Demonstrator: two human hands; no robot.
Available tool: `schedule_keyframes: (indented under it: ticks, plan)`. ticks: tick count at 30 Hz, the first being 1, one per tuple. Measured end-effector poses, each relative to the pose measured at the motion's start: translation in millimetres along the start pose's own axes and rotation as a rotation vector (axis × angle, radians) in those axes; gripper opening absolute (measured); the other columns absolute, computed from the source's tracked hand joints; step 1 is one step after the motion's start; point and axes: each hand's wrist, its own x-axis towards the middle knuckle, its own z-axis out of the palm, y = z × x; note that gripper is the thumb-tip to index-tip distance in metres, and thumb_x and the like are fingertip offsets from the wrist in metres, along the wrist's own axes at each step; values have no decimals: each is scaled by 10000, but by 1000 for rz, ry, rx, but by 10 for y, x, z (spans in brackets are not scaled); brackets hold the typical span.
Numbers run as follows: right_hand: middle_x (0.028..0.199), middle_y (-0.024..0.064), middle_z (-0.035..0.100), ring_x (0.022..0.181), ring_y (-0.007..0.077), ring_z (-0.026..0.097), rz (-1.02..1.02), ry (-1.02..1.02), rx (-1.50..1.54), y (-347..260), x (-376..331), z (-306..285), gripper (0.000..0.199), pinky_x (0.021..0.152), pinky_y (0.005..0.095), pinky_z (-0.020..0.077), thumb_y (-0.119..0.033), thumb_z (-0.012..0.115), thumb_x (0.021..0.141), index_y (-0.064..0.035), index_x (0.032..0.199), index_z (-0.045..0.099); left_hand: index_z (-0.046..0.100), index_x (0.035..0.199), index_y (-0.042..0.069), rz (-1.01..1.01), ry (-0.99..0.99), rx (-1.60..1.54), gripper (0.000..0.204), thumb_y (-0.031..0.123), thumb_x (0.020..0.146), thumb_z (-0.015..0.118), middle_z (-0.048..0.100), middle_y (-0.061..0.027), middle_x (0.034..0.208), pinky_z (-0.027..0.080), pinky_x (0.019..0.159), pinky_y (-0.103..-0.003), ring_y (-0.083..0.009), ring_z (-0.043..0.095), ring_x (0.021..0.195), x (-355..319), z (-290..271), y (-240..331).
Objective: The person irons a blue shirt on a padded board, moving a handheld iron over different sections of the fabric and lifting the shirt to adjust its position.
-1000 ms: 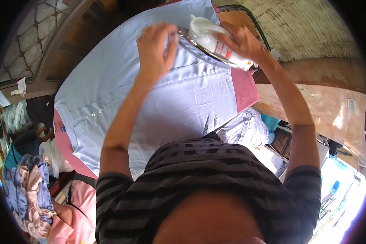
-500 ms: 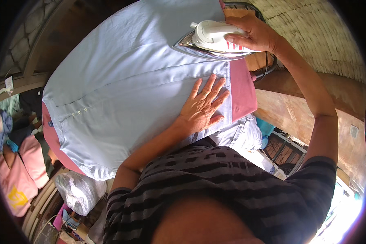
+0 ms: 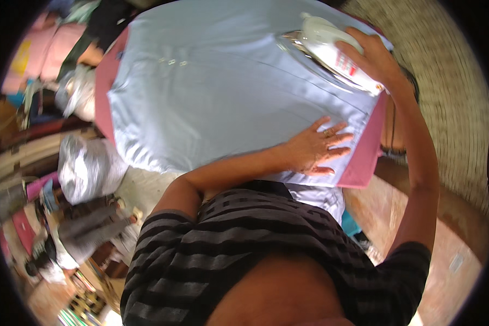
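A light blue shirt [image 3: 223, 92] lies spread over a pink-covered ironing board [image 3: 362, 163], a row of small buttons showing toward its left end. My right hand [image 3: 372, 57] is wrapped round the handle of a white clothes iron [image 3: 331, 49]. The iron sits on the shirt near the board's far right part, its silver soleplate tip pointing to the upper left. My left hand [image 3: 318, 146] lies flat with fingers spread on the shirt's near right part, close to the hem. A ring shows on one finger.
A filled clear plastic bag [image 3: 89, 168] stands left of the board. Pink and dark clothes [image 3: 46, 46] are heaped at the far left. A woven mat wall [image 3: 445, 81] rises close by my right arm. White cloth [image 3: 318, 198] hangs below the near edge.
The view has turned and shifted, so the board appears rotated. The iron now rests farther from the hem edge on the shirt; my left hand stays flat near the hem.
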Motion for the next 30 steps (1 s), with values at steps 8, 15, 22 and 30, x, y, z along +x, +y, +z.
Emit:
schedule_keyframes:
  ticks: [8, 15, 22, 30]
  plan:
    - [668, 111, 618, 590, 146, 576, 125, 41, 169, -807, -101, 84, 259, 579, 318, 452, -281, 625, 960, -29, 1019, 640, 650, 1094, 136, -453, 552, 123, 332, 307, 818, 722, 534, -79, 1282, 339, 970, -546, -321, 466, 1241, -1408, -701, -243]
    - [665, 198, 631, 607, 316, 674, 154, -16, 153, -1439, 160, 569, 274, 560, 377, 491, -281, 653, 937, -17, 963, 586, 694, 1050, 128, -840, 827, 546, 233, 224, 838, 687, 620, -86, 1086, 385, 838, -460, -299, 550, 1037, -2561, -1874, -1340]
    - [713, 242, 650, 689, 406, 677, 81, 26, 29, -1366, 948, 694, 320, 603, 434, 508, -330, 634, 934, -17, 995, 611, 686, 1074, 109, -890, 891, 664, 287, 325, 888, 651, 624, -103, 1066, 423, 853, -471, -321, 566, 1032, -2799, -2515, -2577]
    - [729, 246, 653, 708, 391, 676, -86, -108, -42, -1262, 1712, 704, 347, 644, 430, 512, -367, 637, 901, -35, 1003, 626, 699, 980, 119, -1018, 823, 647, 339, 433, 854, 678, 634, -69, 986, 439, 804, -499, -322, 582, 988, -2606, -2756, -3183]
